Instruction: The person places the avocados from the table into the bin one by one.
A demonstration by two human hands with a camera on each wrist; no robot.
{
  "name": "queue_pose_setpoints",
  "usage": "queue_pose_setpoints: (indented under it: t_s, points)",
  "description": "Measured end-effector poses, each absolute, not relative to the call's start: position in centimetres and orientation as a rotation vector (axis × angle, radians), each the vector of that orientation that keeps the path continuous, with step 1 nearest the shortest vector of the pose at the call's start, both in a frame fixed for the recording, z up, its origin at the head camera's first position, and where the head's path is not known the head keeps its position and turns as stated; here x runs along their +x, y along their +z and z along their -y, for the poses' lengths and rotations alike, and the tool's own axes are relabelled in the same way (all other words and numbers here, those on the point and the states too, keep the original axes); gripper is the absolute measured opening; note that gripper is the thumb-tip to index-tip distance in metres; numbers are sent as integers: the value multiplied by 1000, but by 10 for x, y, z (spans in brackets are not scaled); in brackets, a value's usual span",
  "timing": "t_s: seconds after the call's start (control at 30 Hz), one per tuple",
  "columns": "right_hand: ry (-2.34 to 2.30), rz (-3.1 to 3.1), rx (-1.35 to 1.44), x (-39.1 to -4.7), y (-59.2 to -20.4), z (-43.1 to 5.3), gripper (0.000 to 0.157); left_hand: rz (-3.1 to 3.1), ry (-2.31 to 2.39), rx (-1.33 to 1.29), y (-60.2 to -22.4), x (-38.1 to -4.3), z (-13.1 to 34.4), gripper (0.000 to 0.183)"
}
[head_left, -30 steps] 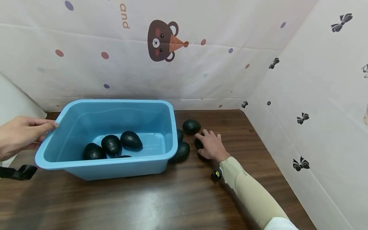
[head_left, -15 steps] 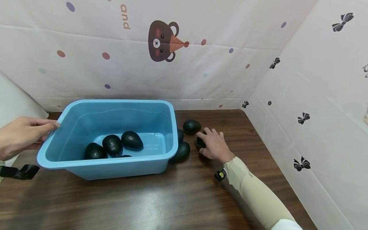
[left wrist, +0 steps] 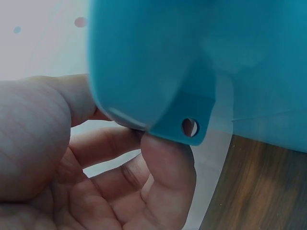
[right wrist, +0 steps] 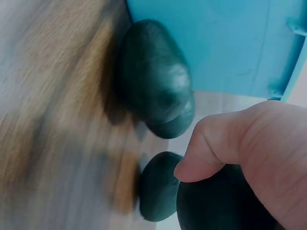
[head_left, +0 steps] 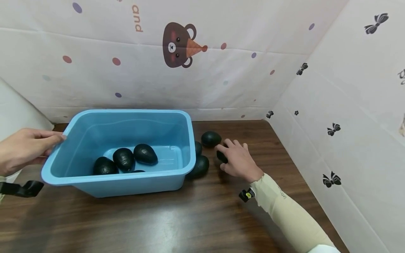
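Avocado (right wrist: 216,203) gripped in our right hand (head_left: 237,161), long axis hidden, sits right of the tub (head_left: 126,188) our left hand (head_left: 26,149) pinches.

A person's left hand (head_left: 25,149) pinches the left rim of a light-blue, rectangular plastic tub with rounded corners (head_left: 126,186) on a dark brown wood-grain table (head_left: 152,225). Clustered inside are three glossy, blackish-green, egg-shaped fruits like avocados (head_left: 145,154), with a sliver of a fourth (head_left: 137,171) showing above the near rim. Just beside the tub's right end lie two more, one partly hidden, with a third (head_left: 211,139) behind them. Close by, the right hand (head_left: 238,160), in a pale cream sleeve (head_left: 284,207), grips another dark fruit (head_left: 222,157). Behind hangs a white sheet (head_left: 104,21) printed with coloured dots and a sideways brown bear in an orange party hat (head_left: 175,45)
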State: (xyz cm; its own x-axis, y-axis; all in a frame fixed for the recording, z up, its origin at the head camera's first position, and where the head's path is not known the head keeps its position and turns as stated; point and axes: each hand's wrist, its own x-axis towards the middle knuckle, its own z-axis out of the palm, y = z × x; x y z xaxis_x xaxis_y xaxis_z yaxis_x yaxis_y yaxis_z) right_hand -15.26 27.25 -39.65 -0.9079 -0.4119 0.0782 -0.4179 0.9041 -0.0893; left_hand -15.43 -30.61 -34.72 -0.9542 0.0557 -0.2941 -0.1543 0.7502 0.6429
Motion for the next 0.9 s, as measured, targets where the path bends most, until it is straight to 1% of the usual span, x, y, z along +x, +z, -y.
queue_pose_setpoints:
  t_s: [0.23, 0.57, 0.9]
  points:
    - [156, 2967, 688, -146, -376, -268, 56, -2668, 998, -55, -349, -157, 307, 72]
    - [128, 2915, 739, -141, -354, -266, 52, -2659, 972, -23, -340, -154, 299, 68]
    - [165, 2886, 793, -138, -337, -259, 53, -2679, 924, 0, -337, -158, 300, 67]
